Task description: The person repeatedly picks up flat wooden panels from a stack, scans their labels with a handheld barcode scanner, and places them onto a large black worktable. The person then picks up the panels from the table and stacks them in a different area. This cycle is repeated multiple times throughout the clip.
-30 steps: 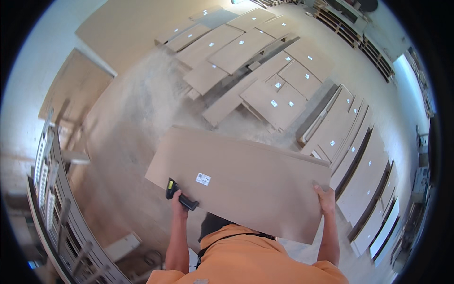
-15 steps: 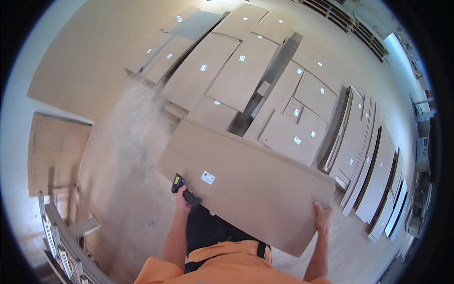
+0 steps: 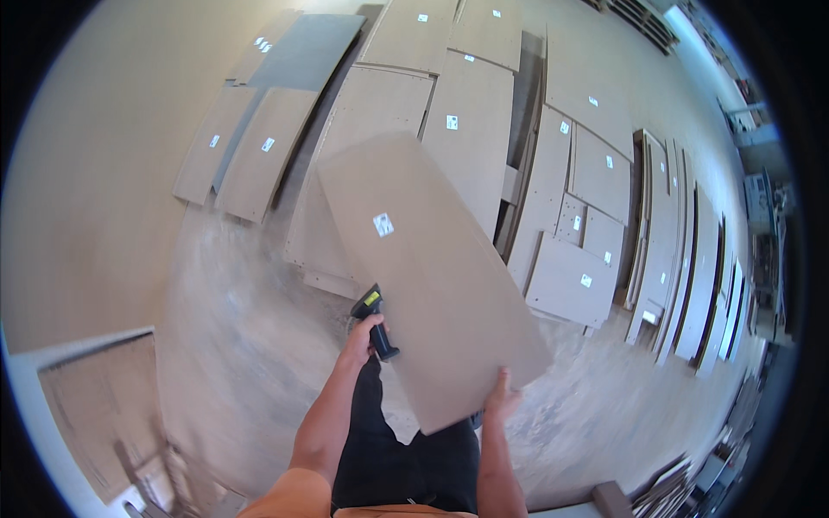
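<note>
A large rectangular brown board (image 3: 440, 285) with a white label (image 3: 383, 224) is held up before me at a slant, its far end overlapping the boards behind. My left hand (image 3: 359, 341) is closed around a black handheld barcode scanner (image 3: 369, 302) with a yellow sticker. That hand is at the board's left edge; whether its hidden fingers also support the board I cannot tell. At the near right corner, my right hand (image 3: 501, 400) grips the board, thumb on top and fingers out of sight beneath.
Labelled boards lie in stacks beyond, including a tall one (image 3: 475, 104), smaller panels (image 3: 574, 276) and a grey sheet (image 3: 306, 52). Narrow stacks (image 3: 656, 242) line the right. A brown panel (image 3: 104, 406) leans at lower left. Pallets (image 3: 643, 24) stand far off.
The board has swung from lying crosswise to pointing away from me, its labelled end now farther off. My right hand has moved left with it. The floor stacks have shifted in view.
</note>
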Demonstrator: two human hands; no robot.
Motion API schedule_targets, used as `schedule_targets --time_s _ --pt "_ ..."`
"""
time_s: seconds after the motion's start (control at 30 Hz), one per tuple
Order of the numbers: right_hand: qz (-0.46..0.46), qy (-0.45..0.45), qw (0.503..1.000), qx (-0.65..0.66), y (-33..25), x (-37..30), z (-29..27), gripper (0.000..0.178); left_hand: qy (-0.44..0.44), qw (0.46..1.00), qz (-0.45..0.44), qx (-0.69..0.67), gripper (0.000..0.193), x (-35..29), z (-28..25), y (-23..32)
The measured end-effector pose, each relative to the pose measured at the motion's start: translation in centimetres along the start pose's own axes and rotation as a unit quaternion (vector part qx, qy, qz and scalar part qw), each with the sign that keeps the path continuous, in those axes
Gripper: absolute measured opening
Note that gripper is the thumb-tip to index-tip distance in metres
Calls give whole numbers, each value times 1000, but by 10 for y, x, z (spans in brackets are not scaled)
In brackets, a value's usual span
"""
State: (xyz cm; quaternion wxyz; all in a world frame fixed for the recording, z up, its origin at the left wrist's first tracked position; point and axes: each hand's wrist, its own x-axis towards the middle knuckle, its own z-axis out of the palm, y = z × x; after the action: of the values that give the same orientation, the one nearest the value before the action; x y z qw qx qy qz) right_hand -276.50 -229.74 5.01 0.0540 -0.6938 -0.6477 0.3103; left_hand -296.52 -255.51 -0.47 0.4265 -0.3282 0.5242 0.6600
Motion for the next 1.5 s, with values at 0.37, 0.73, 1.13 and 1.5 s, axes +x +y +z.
schedule_targets --time_s 0.37,0.73,1.13,1.5 --pt "354 -363 746 432 -112 -240 221 55 72 920 -61 381 28 -18 -218 199" --pt "330 -595 694 237 -158 -210 292 57 78 906 23 415 26 74 -237 282" --pt "-122 -411 901 -68 -255 -25 203 73 75 967 87 228 20 6 -136 224" --pt "-182 -366 910 -65 -295 179 41 51 8 981 114 158 47 -1 114 172"
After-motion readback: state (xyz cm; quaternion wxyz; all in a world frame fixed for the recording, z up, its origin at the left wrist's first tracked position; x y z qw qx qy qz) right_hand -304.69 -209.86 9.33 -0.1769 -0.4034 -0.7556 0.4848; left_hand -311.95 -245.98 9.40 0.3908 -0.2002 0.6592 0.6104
